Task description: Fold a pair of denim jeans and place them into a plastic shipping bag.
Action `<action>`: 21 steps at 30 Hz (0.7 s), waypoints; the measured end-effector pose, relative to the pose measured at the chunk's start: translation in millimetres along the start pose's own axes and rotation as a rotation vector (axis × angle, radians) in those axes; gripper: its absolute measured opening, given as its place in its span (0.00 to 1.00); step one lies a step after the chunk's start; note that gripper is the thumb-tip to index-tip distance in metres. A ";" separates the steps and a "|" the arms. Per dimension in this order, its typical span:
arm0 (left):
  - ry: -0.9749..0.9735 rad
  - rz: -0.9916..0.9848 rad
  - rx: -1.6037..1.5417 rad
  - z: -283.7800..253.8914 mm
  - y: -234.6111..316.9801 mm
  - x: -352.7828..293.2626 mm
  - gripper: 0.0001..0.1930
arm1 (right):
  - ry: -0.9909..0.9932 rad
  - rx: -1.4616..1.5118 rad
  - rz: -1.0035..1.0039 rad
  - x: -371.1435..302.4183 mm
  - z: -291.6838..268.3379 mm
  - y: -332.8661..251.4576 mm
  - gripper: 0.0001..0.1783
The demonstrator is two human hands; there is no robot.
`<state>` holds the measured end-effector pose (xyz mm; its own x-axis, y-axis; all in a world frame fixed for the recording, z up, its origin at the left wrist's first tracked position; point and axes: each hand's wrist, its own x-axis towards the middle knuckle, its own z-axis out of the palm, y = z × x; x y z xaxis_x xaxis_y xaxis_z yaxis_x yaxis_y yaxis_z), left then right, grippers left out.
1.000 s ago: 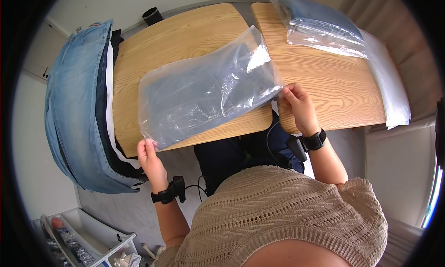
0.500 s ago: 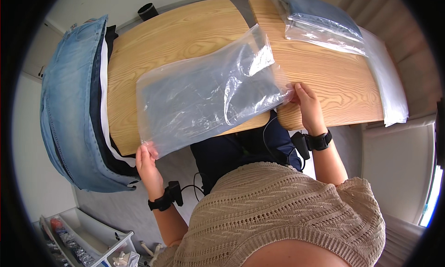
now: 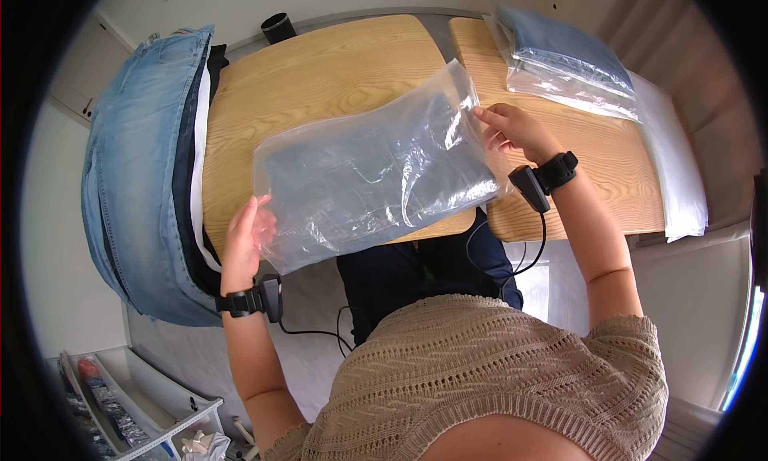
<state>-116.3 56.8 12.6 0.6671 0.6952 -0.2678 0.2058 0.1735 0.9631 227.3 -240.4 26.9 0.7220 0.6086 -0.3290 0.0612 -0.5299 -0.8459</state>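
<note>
The clear plastic bag (image 3: 352, 153), with a folded blue garment (image 3: 368, 181) showing through its film, lies directly between the 2 hands, 1 at each short end, so neither is nearer: both touch it. The left hand (image 3: 246, 229) grasps the left edge, its fingers seen blurred through the film; whether they are under or inside the bag, I cannot tell. The right hand (image 3: 516, 129) pinches the right edge between thumb and index finger, the other fingers loosely curled, and sits farther from the body than the left. The bag's long axis runs left to right on a slant, its right end pointing away from the person and its left end drawn nearer. Most of it is over the left wooden tabletop (image 3: 320, 69), the near long edge overhanging toward the lap, the right end reaching toward the right wooden tabletop (image 3: 592, 165).
</note>
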 end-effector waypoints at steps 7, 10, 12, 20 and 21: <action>-0.203 -0.134 0.112 -24.0 26.6 68.4 0.20 | -0.212 0.137 -0.106 58.9 -8.8 -1.7 0.23; -0.171 -0.129 0.136 -20.1 25.8 92.3 0.13 | -0.276 0.316 -0.140 76.1 -10.3 -5.6 0.17; -0.152 -0.066 0.165 -25.0 13.4 106.3 0.11 | -0.212 0.540 -0.066 87.0 -7.6 -3.0 0.14; -0.033 -0.140 0.209 -19.8 -12.2 124.0 0.08 | -0.177 0.404 0.233 103.8 3.6 12.8 0.11; -0.018 -0.137 0.184 -21.3 -12.3 121.9 0.09 | -0.177 0.407 0.252 95.8 1.5 7.9 0.11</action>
<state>-52.8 154.2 -31.3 0.6358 0.6613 -0.3981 0.4214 0.1348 0.8968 295.9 -185.4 -12.0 0.5501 0.6010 -0.5798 -0.3983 -0.4213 -0.8147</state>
